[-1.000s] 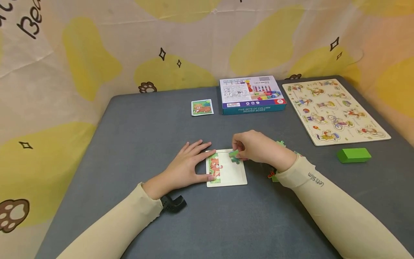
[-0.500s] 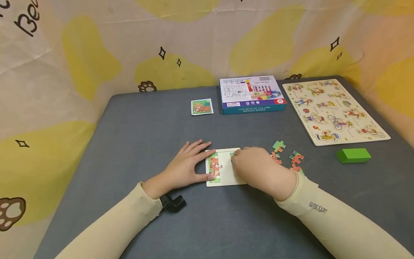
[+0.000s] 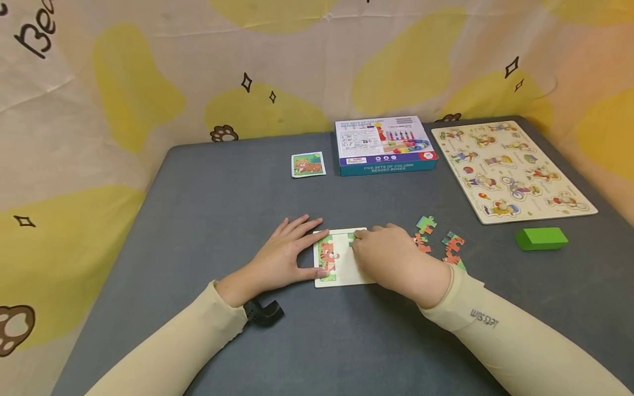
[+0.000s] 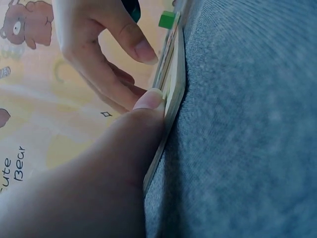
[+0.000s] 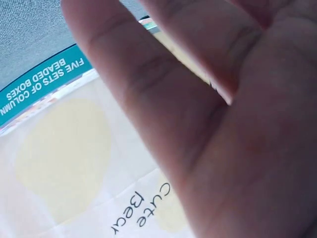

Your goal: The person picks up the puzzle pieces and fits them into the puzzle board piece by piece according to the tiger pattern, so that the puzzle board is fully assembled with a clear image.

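Observation:
My left hand [image 3: 279,258] lies spread at the left side of a small white puzzle tray [image 3: 349,272], its thumb and index finger resting on the left corners. Along that side sit joined jigsaw pieces [image 3: 327,256] with an orange tiger's face on green. Over the tray's right half is my right hand [image 3: 398,261], fingertips at a green-blue jigsaw piece [image 3: 351,237] near the top edge; most of this piece is hidden under the hand. In the left wrist view, the right hand's thumb [image 4: 146,52] stands apart from its fingers above the tray.
Several loose jigsaw pieces [image 3: 427,224] lie right of the right hand. Farther back are a tiger picture card [image 3: 308,164], a beaded-boxes carton [image 3: 388,166] and a large wooden peg puzzle board [image 3: 515,170]. A green block [image 3: 542,238] sits at the right.
My right hand has brought the green-blue piece down at the tray's upper part and turned palm-down over it, uncovering the loose pieces. My left hand has stayed in place.

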`<state>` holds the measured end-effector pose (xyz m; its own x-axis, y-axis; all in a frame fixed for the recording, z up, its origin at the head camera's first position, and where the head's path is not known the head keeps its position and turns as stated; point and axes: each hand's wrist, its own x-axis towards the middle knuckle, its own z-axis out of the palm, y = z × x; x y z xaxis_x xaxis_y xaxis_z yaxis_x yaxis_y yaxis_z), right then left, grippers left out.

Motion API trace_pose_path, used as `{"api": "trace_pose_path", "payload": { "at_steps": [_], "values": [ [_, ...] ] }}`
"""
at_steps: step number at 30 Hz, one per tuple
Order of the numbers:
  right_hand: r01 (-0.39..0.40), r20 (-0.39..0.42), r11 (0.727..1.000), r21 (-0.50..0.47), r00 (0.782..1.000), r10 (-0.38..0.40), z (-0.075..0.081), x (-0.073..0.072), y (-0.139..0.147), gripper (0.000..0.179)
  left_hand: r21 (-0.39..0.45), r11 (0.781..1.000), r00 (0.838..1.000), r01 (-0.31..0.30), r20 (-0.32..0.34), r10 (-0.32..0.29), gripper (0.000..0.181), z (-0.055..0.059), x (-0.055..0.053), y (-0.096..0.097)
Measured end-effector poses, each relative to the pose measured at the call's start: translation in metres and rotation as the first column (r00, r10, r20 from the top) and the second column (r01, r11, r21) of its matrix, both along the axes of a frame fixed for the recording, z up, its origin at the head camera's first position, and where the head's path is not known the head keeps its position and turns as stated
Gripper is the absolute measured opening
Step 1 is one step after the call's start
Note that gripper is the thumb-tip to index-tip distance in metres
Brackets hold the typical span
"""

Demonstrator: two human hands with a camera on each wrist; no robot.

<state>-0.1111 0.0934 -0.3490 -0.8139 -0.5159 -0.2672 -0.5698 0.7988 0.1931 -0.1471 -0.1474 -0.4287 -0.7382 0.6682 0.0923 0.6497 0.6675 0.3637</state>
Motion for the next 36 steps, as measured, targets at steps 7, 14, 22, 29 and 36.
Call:
{"api": "trace_pose_path", "payload": {
  "at_steps": [7,14,22,29,36],
  "values": [
    [-0.017,0.007,1.000,0.009,1.000,0.017,-0.001,-0.002,-0.002,0.041,-0.008,1.000,1.000,-0.016,0.006,0.016,0.086,-0.003,0.006,-0.005],
    [0.006,0.010,1.000,-0.012,1.000,-0.006,-0.002,-0.002,-0.003,0.032,-0.009,1.000,1.000,-0.015,0.006,0.015,0.086,-0.005,0.009,-0.006],
    [0.052,0.048,0.998,-0.024,0.998,-0.050,-0.006,-0.006,-0.005,0.019,-0.015,1.000,1.000,-0.024,0.018,0.024,0.086,-0.008,0.013,-0.010],
    [0.005,0.001,0.998,-0.066,1.000,-0.005,-0.004,-0.006,-0.001,0.025,-0.017,0.999,0.999,-0.029,0.023,0.029,0.086,-0.005,0.013,-0.009],
    [-0.052,0.018,0.996,-0.077,0.998,0.053,-0.003,-0.008,0.004,0.041,-0.022,1.000,1.000,-0.006,0.014,0.007,0.085,0.000,0.003,-0.003]
  ]
}}
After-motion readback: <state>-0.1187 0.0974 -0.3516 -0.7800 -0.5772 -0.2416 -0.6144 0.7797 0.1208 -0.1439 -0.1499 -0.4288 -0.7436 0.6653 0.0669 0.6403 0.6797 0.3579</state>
